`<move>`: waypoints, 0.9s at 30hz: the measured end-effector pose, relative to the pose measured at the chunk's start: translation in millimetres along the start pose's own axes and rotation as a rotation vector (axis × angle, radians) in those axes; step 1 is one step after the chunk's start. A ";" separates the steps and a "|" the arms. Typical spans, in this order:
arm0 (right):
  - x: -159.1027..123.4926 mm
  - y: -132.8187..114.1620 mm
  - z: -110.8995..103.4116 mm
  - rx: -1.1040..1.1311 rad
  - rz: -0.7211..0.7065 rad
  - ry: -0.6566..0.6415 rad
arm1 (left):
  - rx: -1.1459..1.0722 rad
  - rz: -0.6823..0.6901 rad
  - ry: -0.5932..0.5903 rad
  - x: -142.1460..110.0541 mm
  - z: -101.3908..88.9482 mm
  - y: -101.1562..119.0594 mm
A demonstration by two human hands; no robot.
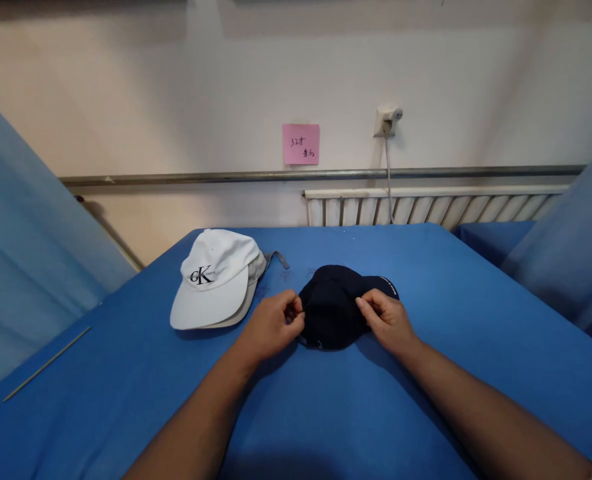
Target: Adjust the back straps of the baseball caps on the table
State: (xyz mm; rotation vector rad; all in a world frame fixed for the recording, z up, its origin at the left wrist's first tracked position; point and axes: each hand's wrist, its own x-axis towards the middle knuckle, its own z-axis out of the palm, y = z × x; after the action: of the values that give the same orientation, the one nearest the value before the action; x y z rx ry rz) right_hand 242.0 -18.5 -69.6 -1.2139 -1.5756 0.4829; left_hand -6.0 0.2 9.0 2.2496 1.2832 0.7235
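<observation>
A black baseball cap (331,307) lies on the blue-covered table in front of me, its brim pointing right with small white lettering along the edge. My left hand (277,321) pinches the cap's left edge between thumb and fingers. On the other side, my right hand (385,319) has thumb and fingertips closed on the cap near where the brim meets the crown. Left of it sits a white cap (221,267) with black letters on the front, stacked over a greyish cap (250,293) that is mostly hidden; a grey strap sticks out behind.
A thin stick (46,365) lies at the left of the blue table cover (296,427). Behind the table are a metal rail (246,177), a radiator (426,208), a pink note (301,144) and a plugged-in cord (388,167). Blue curtains (21,253) hang at both sides.
</observation>
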 end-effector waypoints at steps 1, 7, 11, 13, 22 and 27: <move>0.7 1.6 -0.6 0.004 0.011 0.011 | 0.027 -0.018 -0.021 1.2 -1.6 -2.1; 10.4 19.1 -4.8 0.038 0.132 0.145 | 0.033 -0.065 0.047 6.6 1.2 -13.9; 17.3 37.1 -6.6 -0.020 0.200 0.267 | -0.056 -0.008 0.060 7.7 14.3 -18.2; 19.1 43.7 -7.2 -0.050 0.210 0.276 | -0.067 0.006 0.107 7.3 18.5 -18.5; 14.2 23.2 -5.8 -0.156 -0.138 0.039 | 0.012 0.087 0.162 7.7 12.9 -22.6; 12.4 15.3 0.9 -0.225 -0.252 0.007 | -0.069 0.080 0.215 8.3 16.0 -21.0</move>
State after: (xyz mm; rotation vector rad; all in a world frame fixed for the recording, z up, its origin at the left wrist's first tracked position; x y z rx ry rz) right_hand 248.9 -1.2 -76.1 -1.1587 -1.7835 0.1410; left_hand -5.7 15.4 -14.1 2.2252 1.2483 1.0475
